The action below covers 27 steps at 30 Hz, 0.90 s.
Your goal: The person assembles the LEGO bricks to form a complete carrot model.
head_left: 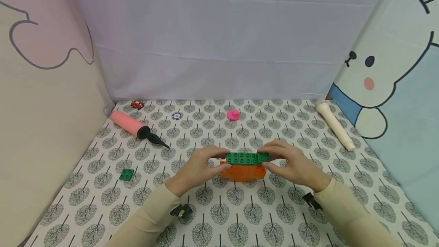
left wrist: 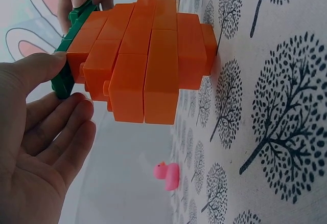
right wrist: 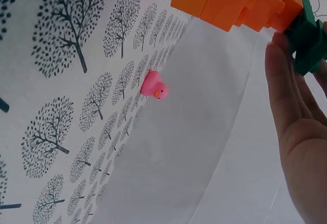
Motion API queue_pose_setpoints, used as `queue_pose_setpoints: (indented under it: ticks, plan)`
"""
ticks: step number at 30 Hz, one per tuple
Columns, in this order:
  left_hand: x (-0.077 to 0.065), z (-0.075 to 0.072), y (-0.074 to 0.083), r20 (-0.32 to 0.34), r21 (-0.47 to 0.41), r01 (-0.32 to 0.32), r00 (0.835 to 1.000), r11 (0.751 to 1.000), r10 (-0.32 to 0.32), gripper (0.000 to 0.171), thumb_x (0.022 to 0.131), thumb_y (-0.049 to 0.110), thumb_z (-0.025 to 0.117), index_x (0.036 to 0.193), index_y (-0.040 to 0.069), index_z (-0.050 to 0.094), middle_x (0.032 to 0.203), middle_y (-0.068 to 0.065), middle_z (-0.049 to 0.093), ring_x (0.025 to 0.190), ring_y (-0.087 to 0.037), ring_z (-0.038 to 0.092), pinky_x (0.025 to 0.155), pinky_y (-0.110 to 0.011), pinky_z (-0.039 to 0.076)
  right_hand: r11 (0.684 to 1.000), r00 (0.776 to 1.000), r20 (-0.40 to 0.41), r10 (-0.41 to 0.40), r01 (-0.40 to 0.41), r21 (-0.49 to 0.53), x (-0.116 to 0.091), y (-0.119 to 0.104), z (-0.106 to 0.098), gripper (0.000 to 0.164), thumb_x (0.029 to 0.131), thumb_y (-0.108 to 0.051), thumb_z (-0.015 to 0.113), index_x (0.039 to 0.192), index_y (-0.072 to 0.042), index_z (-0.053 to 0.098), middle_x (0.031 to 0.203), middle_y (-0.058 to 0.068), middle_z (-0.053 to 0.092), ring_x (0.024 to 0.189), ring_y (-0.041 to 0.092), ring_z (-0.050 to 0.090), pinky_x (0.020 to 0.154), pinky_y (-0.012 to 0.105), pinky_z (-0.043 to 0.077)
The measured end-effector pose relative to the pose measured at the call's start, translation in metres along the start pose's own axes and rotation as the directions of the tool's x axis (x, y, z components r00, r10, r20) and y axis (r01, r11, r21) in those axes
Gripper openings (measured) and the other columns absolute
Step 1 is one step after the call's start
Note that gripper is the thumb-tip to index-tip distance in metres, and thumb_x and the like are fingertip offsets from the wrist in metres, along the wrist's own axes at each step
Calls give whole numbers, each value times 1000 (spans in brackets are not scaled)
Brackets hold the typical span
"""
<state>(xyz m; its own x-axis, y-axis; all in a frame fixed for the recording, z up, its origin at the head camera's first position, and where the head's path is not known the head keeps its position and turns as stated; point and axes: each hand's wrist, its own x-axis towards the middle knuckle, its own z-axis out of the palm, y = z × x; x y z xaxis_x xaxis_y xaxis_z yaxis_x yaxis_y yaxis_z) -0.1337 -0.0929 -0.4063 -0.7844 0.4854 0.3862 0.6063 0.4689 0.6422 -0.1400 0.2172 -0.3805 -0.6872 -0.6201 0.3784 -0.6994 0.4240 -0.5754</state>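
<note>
In the head view, a row of green toy building bricks (head_left: 245,158) sits on top of a stack of orange bricks (head_left: 241,174) at the middle of the table. My left hand (head_left: 202,165) pinches the row's left end between thumb and fingers. At the opposite end my right hand (head_left: 295,161) grips the green bricks, one of which looks raised above the rest. The left wrist view shows the orange bricks (left wrist: 130,55) in stepped layers, wider in the middle and narrower at the base. The right palm (right wrist: 306,152) shows beside the green bricks (right wrist: 306,45) in the right wrist view.
To the left lies a loose green brick (head_left: 126,174). Behind it are a pink hand pump (head_left: 127,123) with a black nozzle, a red toy car (head_left: 137,104) and a poker chip (head_left: 176,116). A pink duck (head_left: 233,115) stands at the back; a cream-coloured stick (head_left: 334,125) lies right.
</note>
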Motion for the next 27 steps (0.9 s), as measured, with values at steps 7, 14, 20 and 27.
queue_pose_setpoints:
  ticks: [7, 14, 20, 27]
  plan:
    - [0, 0, 1, 3, 9, 0, 1000, 1000, 0, 38, 88, 26, 76, 123, 11, 69, 112, 4, 71, 102, -7, 64, 91, -26, 55, 991, 999, 23, 41, -44, 124, 1, 2, 2, 38, 91, -8, 73, 128, -12, 65, 115, 2, 65, 99, 16, 69, 83, 31, 60]
    - [0, 1, 2, 6, -2, 2, 1000, 1000, -2, 39, 89, 28, 76, 123, 11, 69, 111, 5, 71, 102, -8, 65, 91, -27, 55, 979, 993, 25, 116, -118, 169, 2, 2, 7, 37, 89, -13, 76, 124, -11, 67, 111, 0, 67, 98, 14, 69, 83, 30, 59]
    - [0, 1, 0, -3, 3, 7, 1000, 1000, -7, 38, 88, 27, 77, 122, 12, 69, 110, 6, 71, 101, -6, 64, 90, -26, 55, 959, 986, 23, 165, -165, 231, 3, 2, 9, 38, 87, -11, 77, 124, -9, 67, 114, 3, 67, 98, 13, 69, 87, 30, 58]
    - [0, 0, 0, 0, -12, 10, 1000, 1000, -10, 38, 88, 26, 77, 122, 12, 69, 110, 6, 71, 101, -7, 64, 91, -26, 55, 921, 975, 18, 223, -217, 323, 4, 2, 10, 39, 86, -9, 77, 123, -7, 67, 117, 7, 66, 100, 13, 68, 92, 27, 56]
